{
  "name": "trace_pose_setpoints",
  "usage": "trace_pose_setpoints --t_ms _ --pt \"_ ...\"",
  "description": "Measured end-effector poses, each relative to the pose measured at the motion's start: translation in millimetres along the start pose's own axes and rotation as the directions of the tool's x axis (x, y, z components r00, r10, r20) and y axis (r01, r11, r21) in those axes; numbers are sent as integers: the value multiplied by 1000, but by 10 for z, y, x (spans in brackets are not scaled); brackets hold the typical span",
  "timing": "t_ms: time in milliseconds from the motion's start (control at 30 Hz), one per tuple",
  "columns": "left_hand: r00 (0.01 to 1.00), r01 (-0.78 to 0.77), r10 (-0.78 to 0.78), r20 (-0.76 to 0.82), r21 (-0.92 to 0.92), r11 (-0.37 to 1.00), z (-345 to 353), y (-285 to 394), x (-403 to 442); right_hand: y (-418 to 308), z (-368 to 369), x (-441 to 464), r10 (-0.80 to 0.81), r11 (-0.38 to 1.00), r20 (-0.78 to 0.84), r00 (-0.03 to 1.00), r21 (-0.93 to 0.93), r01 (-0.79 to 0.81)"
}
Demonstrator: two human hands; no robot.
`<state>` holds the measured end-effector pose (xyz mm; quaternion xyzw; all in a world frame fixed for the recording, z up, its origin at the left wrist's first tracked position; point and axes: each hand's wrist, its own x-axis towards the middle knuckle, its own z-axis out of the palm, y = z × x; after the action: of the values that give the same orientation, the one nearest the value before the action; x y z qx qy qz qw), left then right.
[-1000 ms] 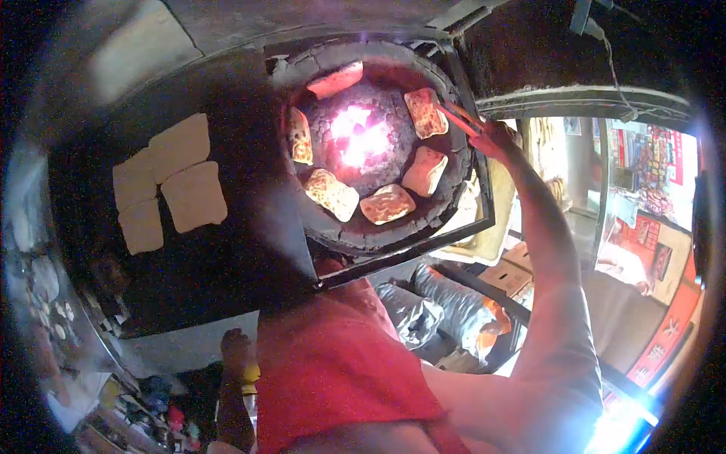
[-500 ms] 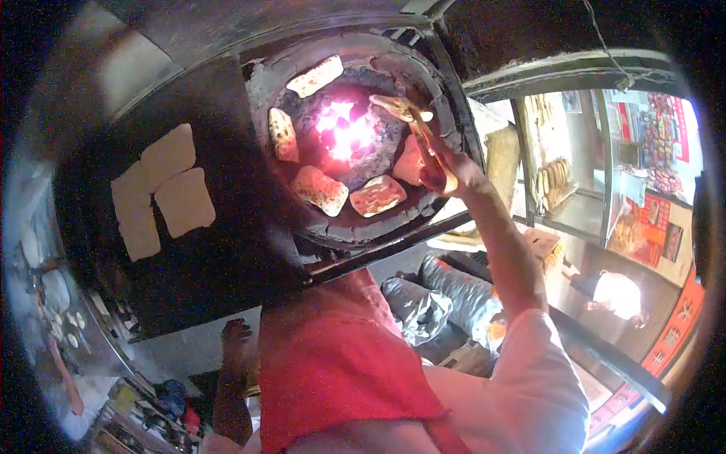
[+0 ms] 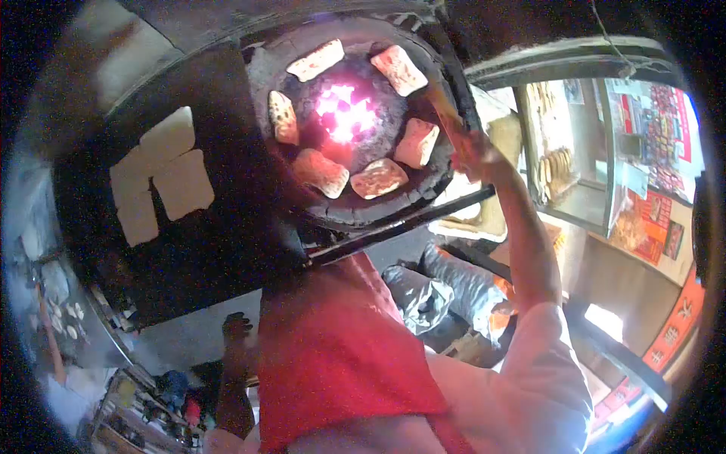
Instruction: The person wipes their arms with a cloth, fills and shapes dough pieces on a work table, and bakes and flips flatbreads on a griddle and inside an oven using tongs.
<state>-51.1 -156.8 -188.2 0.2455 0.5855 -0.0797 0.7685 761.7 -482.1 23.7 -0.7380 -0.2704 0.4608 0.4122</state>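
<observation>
My right hand [image 3: 478, 160] is closed around a long brownish tool that looks like tongs [image 3: 445, 112], blurred by motion. The tool's far end is beside a browned flatbread [image 3: 399, 70] at the upper right of the round oven [image 3: 355, 218]; whether they touch is hard to tell. Several other flatbreads, among them one near my hand [image 3: 417, 143] and one at the front [image 3: 379, 178], lie around glowing coals [image 3: 345, 113]. My left hand [image 3: 237, 325] hangs low beside the red apron, in shadow, its fingers curled, with nothing visible in it.
Pale flat dough pieces [image 3: 182, 186] lie on a dark flat top [image 3: 227, 151] left of the oven. Grey sacks [image 3: 454, 291] stand below the oven's front edge. A glass case [image 3: 567, 144] with stacked breads is at right. Another person's arm [image 3: 53, 344] shows far left.
The flatbread held up over the oven's right side now lies at its upper right. My right hand and the tool have moved right and slightly up, away from the coals.
</observation>
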Motion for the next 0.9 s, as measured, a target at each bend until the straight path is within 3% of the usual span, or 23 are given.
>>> trace_pose_setpoints --t_ms 33,67,100,133,167,233,300,367,400,433,467,533,567,600,633,667,700,733,767,833,867,900 --pt "999 47 -46 14 -29 998 -64 -62 125 460 -136 -199 -134 890 26 991 -437 132" --pt "998 58 -58 29 -25 998 113 1 82 200 -1 -408 -13 632 59 998 -773 54" --pt "998 -25 35 -48 201 979 312 77 62 -70 180 -614 114 251 41 993 -968 11" --pt "984 -91 146 -99 422 902 484 169 18 -129 246 -745 220 369 72 973 -929 -14" --pt "986 -94 142 -82 425 900 514 205 39 187 219 -821 411 533 -73 908 -789 -305" --pt "995 -96 97 7 219 971 570 307 156 636 129 -794 417 451 59 907 -880 -151" --pt "992 -127 113 62 295 947 191 209 488 59 431 -577 246 421 34 969 -904 -75" --pt "981 -167 116 155 375 912 192 71 731 -194 517 -390 210 373 245 946 -915 155" --pt "960 -264 232 155 235 936 215 30 701 -125 576 -333 213 468 107 971 -884 -5" --pt "931 -353 340 131 91 931 153 5 674 27 648 -312 229 560 -25 973 -814 -153" --pt "929 -356 340 143 102 929 -1 18 743 187 706 -342 228 564 -40 973 -809 -165" --pt "839 -157 209 502 -146 977 -267 62 999 456 823 -399 332 760 -346 878 -454 -466" --pt "838 -161 212 503 -144 976 -172 111 899 420 862 -516 179 696 -117 977 -687 -210" --pt "885 -366 258 387 237 900 -84 138 766 398 1003 -646 326 937 -172 930 -71 -341" --pt "893 -450 348 286 598 663 22 194 672 175 1167 -747 467 749 -113 877 578 -325" --pt "891 -453 351 287 600 659 51 230 679 -83 1310 -740 510 477 -14 860 837 -269" --pt "869 -495 356 344 618 611 62 264 660 -244 1425 -676 512 130 100 853 973 -192" --pt "847 -532 358 394 633 562 69 287 609 -232 1455 -602 512 8 107 852 992 -130" --pt "852 -524 363 378 641 561 24 260 650 -383 1453 -549 421 -9 87 903 996 -92" --pt "918 -396 328 225 464 792 9 248 711 -222 1342 -323 352 138 -63 934 990 14" --pt "919 -393 337 202 466 792 5 317 638 -110 1218 -166 270 111 -59 961 993 30" --pt "972 -236 217 93 370 899 237 508 403 18 1082 17 340 -31 -53 939 997 67"
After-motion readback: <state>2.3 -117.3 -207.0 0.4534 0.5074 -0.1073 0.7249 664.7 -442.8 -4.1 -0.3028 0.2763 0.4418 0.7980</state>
